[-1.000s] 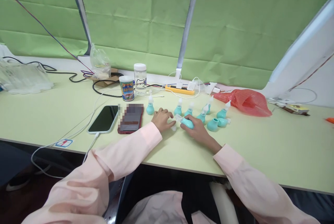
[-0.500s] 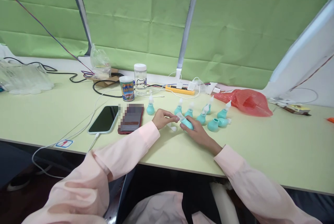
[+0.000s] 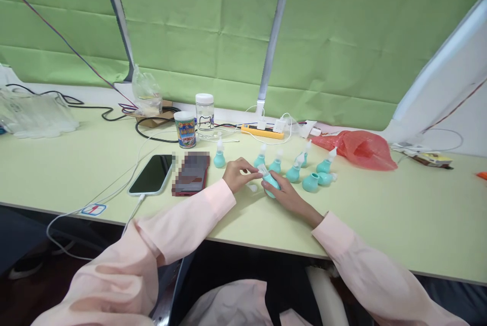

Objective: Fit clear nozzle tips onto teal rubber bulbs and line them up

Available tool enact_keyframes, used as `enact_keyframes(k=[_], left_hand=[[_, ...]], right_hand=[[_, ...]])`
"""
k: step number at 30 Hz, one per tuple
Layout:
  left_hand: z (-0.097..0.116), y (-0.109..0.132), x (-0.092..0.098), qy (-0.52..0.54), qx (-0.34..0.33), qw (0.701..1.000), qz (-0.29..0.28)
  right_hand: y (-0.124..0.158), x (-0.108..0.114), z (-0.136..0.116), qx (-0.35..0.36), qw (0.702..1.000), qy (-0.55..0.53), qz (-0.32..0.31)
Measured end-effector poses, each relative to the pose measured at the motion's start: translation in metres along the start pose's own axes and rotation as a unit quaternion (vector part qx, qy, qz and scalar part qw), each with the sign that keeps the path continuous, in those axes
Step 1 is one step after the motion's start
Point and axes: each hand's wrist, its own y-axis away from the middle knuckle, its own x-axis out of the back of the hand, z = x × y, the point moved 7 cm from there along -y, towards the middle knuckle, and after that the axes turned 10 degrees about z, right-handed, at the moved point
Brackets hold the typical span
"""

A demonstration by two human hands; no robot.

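since a second ago, lifted off tabletop (image 3: 365, 214): teal bulb (image 3: 271, 182) gripped in right hand (image 3: 288, 195), left hand (image 3: 236, 173) pinching clear tip (image 3: 262, 169); best kept aligned, seated straight.

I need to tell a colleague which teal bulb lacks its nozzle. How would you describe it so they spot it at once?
On the pale green table, find the red plastic bag at the back right. Just left of it and nearer the front edge stands a cluster of teal bulbs with clear nozzles. The one wanted is the open-necked bulb, beside the right hand: it alone stands upright with no nozzle.
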Motion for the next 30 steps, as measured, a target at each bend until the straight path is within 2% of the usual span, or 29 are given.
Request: enact_keyframes(k=[5,9,12,15,19,25,30], left_hand=[[0.02,0.006,-0.003,-0.086,-0.204,0.975,0.002],[0.032,0.014,-0.004,-0.154,-0.317,0.935,0.04],[0.041,0.021,-0.005,-0.216,-0.375,0.899,0.073],[0.045,0.025,-0.008,-0.262,-0.397,0.876,0.082],[0.044,0.023,-0.009,-0.284,-0.391,0.873,0.067],[0.04,0.024,-0.014,-0.316,-0.394,0.863,0.012],[0.033,0.024,-0.021,-0.368,-0.369,0.852,-0.039]], right_hand=[[0.001,-0.004,0.004,-0.034,0.997,-0.056,-0.032],[0.001,-0.008,0.006,-0.072,0.991,-0.107,-0.049],[0.001,-0.011,0.007,-0.096,0.985,-0.134,-0.053],[0.001,-0.013,0.009,-0.109,0.981,-0.152,-0.055],[0.001,-0.014,0.011,-0.123,0.978,-0.158,-0.059],[0.0,-0.011,0.01,-0.102,0.982,-0.146,-0.057],[-0.002,-0.01,0.01,-0.089,0.984,-0.145,-0.058]])
